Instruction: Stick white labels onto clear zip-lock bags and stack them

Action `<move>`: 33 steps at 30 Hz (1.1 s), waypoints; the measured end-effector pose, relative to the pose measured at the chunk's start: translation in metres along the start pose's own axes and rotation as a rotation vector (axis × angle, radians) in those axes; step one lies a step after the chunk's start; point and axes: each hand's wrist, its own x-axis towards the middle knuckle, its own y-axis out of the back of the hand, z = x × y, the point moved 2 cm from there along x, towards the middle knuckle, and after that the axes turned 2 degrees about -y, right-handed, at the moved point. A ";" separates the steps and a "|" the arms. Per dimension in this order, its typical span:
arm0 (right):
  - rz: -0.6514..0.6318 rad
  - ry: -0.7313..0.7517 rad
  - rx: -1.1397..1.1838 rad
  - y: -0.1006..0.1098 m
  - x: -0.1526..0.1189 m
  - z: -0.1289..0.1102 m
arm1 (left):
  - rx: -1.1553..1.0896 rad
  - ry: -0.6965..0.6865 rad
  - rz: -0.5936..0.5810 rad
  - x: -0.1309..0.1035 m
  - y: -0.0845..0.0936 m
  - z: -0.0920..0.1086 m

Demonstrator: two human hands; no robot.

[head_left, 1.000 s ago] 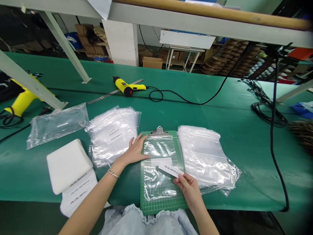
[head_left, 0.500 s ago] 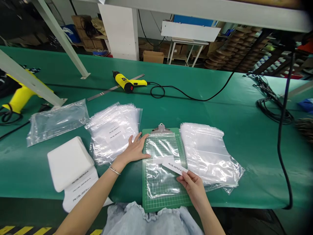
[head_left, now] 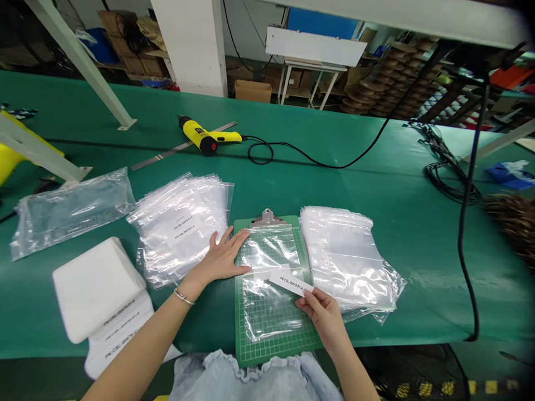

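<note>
A clear zip-lock bag (head_left: pixel 267 312) lies flat on a green gridded clipboard (head_left: pixel 246 353), below its metal clip. My left hand (head_left: pixel 221 259) rests with fingers spread at the bag's upper left edge. Pinched between the thumb and fingers of my right hand (head_left: pixel 324 314) is a white printed label (head_left: pixel 288 281), held by its right end over the middle of the bag. It is slightly tilted, and I cannot tell whether its left end touches the plastic. A paler rectangle shows on the bag behind it.
Left of the clipboard lies a pile of labelled bags (head_left: pixel 179 231); right of it, a pile of plain bags (head_left: pixel 346 256). A label stack (head_left: pixel 98 287) sits at front left, beside a large clear bag (head_left: pixel 75 209). Behind are a yellow heat gun (head_left: pixel 200 135), a steel ruler (head_left: pixel 163 156) and black cables (head_left: pixel 447 172).
The whole view has shifted a little, so the bench items appear farther left. Both hands keep nearly the same place over the clipboard, and the label is still in my right hand.
</note>
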 end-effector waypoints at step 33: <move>-0.017 0.075 -0.296 -0.003 0.023 -0.039 | 0.132 -0.004 -0.167 0.005 -0.005 0.001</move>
